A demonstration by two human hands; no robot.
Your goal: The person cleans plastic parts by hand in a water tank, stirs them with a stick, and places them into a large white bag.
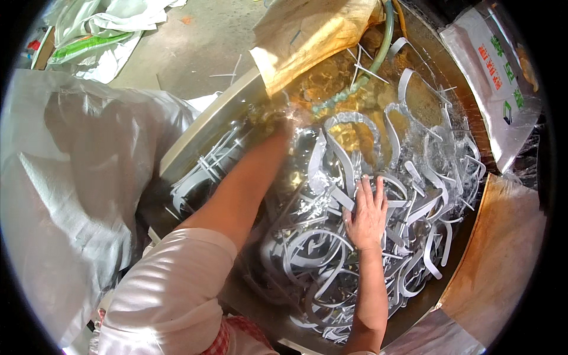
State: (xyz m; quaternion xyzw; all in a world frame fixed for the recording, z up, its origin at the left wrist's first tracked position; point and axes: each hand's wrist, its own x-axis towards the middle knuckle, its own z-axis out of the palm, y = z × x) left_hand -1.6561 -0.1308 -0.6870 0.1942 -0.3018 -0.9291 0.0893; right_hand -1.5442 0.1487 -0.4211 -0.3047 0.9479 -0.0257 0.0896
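A large metal tub (207, 127) of water holds a tangle of grey curved plastic strips (319, 251). My right hand (368, 216) lies palm down on the strips in the middle, its fingers stretched out. Toward the far left side, my left arm reaches across the tub, and my left hand (288, 121) is a blur at the splashing water; its fingers cannot be made out. Beyond it, a greenish hose (381, 53) runs down into the yellowish water.
A stained tan sheet (313, 35) hangs over the far rim. White sacking (65, 171) bulges at the left, with more white bags (109, 29) behind it on the concrete floor (201, 44). Along the right rim are a printed white sack (491, 77) and a brown board (497, 248).
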